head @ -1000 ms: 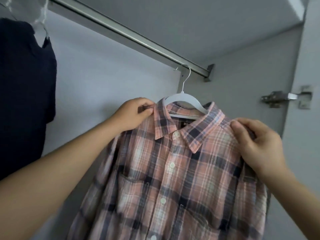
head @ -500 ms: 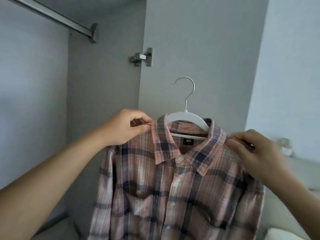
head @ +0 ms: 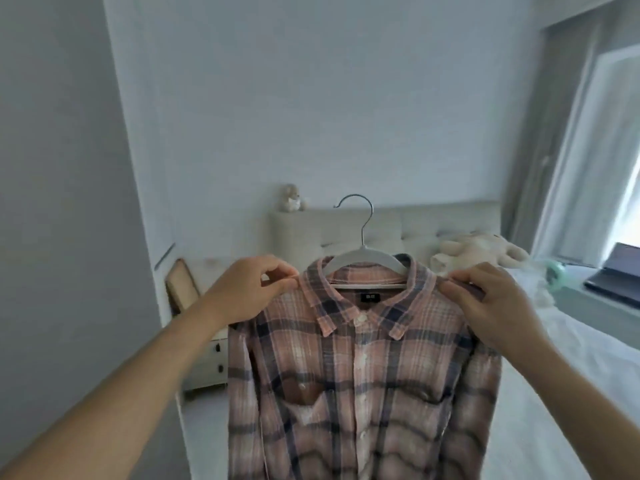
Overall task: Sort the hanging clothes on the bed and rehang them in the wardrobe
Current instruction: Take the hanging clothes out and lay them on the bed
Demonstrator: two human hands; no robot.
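A pink and navy plaid shirt (head: 363,368) hangs on a white hanger (head: 367,256) with a metal hook, held up in the air in front of me. My left hand (head: 249,289) pinches the shirt's left shoulder beside the collar. My right hand (head: 491,299) pinches the right shoulder. The hook is free and touches nothing. Behind the shirt lies the bed (head: 571,358) with white bedding. The wardrobe's rail is out of view; only its grey side panel (head: 62,202) shows at the left.
A plush toy (head: 481,252) lies by the padded headboard (head: 433,223), and a smaller one (head: 292,199) sits on top of it. A white nightstand (head: 207,368) with a leaning frame stands left of the bed. A laptop (head: 620,271) rests by the window at the right.
The shirt on its hanger came off the wardrobe rail, and my view swung right from the wardrobe to the bed. Both hands kept their pinch on the shoulders.
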